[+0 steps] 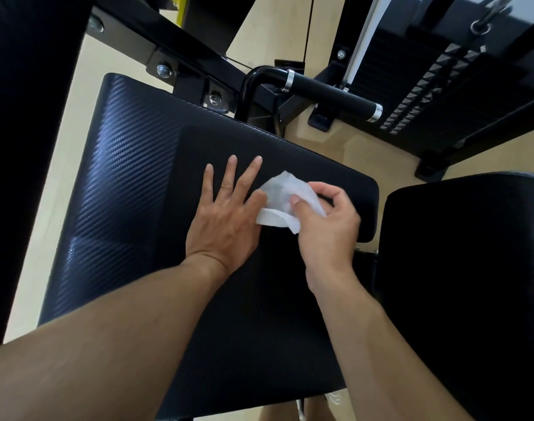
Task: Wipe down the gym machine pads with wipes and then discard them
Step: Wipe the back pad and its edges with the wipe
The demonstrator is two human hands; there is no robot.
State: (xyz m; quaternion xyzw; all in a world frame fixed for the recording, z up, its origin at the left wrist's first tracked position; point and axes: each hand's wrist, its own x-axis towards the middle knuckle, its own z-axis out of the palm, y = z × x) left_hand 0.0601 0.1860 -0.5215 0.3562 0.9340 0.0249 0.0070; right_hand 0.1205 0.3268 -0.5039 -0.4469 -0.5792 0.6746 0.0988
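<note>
Black textured seat pad (132, 183) fills the near view, over pale wood-tone flooring (366, 153). Left hand (226, 220) lies flat on the pad, fingers straight and spread, forefinger touching the white wipe (282, 202). Right hand (326, 220) pinches that wipe between thumb and curled fingers, on the pad's right part. Second black pad (460, 268) sits just right. Beyond: black handle (332, 94) with chrome collars, then weight stack (423, 95).

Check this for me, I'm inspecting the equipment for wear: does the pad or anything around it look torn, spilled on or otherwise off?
Nothing stands out. The textured black pad shows no tears or spills. The left hand lies flat on it, and the right hand pinches the crumpled white wipe. The handle behind looks intact.
</note>
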